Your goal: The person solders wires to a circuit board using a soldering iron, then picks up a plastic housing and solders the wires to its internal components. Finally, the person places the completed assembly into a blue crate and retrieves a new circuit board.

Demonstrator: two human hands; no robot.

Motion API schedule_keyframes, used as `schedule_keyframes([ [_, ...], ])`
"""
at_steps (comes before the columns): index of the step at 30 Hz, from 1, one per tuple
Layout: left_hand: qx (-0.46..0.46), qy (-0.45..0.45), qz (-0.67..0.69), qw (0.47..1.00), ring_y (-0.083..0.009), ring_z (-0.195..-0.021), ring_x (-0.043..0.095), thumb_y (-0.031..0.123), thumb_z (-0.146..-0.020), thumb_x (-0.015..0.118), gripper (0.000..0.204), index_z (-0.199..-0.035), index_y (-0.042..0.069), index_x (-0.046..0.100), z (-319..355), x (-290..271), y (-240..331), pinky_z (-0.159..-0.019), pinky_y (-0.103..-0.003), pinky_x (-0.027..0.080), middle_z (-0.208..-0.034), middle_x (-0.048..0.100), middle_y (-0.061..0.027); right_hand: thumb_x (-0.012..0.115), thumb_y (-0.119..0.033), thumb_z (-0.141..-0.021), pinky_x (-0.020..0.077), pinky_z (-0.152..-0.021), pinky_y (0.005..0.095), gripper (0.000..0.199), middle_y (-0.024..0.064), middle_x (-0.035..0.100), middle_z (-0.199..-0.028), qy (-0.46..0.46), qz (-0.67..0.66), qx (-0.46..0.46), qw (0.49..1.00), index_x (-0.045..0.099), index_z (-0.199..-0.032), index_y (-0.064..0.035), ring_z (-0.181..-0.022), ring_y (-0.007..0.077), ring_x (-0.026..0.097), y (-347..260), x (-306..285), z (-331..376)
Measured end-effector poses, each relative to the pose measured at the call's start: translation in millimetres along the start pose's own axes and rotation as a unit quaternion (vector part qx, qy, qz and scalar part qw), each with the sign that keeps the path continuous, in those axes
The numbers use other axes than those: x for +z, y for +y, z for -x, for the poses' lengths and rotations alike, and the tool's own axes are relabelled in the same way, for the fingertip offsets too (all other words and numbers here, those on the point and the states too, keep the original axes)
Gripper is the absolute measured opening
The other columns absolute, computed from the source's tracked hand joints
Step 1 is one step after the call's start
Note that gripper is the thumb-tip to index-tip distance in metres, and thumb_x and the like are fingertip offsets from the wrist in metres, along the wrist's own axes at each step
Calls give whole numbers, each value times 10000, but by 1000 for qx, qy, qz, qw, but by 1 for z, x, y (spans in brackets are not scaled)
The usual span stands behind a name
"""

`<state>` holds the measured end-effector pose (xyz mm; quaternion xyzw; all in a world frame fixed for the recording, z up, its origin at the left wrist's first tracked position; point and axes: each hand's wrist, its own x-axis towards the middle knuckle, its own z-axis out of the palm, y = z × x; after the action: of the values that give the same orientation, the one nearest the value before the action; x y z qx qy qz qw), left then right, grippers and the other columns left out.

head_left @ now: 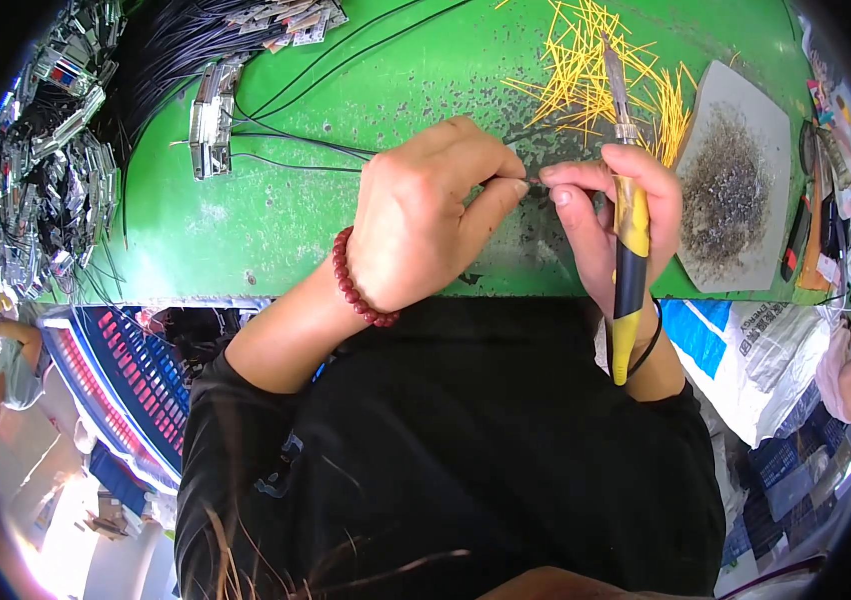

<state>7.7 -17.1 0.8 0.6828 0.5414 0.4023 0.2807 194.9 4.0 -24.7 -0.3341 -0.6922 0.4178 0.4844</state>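
My left hand point(436, 200), with a red bead bracelet point(348, 285) on its wrist, is closed in a pinch over the table. Thin black wires point(316, 148) lead to it from a silver metal part point(213, 120) at the left, and a dark wire end shows at its fingertips. Facing it closely, my right hand point(626, 205) is wrapped round a soldering iron point(630, 260) with a yellow and black handle. The iron's tip points away from me, toward a pile of thin yellow wires point(586, 75). My right thumb and forefinger almost meet the left fingertips.
A pale grey board point(746, 120) with dark residue lies at the right of the green table point(296, 240). Metal parts with black cables point(56, 190) are heaped at the far left. More black cables point(176, 50) lie at the back. People sit at both sides.
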Motion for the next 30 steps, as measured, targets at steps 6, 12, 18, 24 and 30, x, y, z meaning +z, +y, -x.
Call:
schedule_keyframes([
  [6,-5,-11,7,1000,-198,-672,581,-13,-740,725,94,-802,36,675,2,5,2,-565,-292,452,-772,627,-66,636,63,-863,526,-672,230,384,94,599,-986,19,-95,68,993,479,-1207,-7,-878,159,678,3,3,0],
  [12,82,15,-125,989,-281,-807,638,20,-719,705,101,-789,52,639,2,16,-15,-680,-362,522,-877,639,-88,598,-240,-950,473,-621,216,404,102,691,-851,15,-32,162,986,532,-1244,30,-667,92,601,-15,-37,6],
  [18,118,-44,-153,980,-277,-776,631,-61,-659,734,207,-830,27,658,-5,11,-13,-673,-350,523,-896,649,-101,562,-432,-932,437,-571,215,553,133,662,-948,254,16,76,964,640,-1121,82,-643,97,552,4,-125,43],
  [24,74,-44,-117,989,-274,-768,639,-73,-678,716,161,-804,3,649,-6,16,-14,-673,-342,525,-870,661,-122,548,29,-833,380,-559,168,102,30,559,-833,438,120,81,887,575,-927,-2,-627,66,490,18,-197,47],
  [30,41,-49,-94,994,-271,-775,639,-77,-696,706,138,-798,-8,643,-5,16,-12,-691,-335,520,-874,670,-137,624,-5,-799,404,-584,200,88,11,570,-726,412,229,87,878,595,-881,5,-630,67,515,31,-214,47],
])
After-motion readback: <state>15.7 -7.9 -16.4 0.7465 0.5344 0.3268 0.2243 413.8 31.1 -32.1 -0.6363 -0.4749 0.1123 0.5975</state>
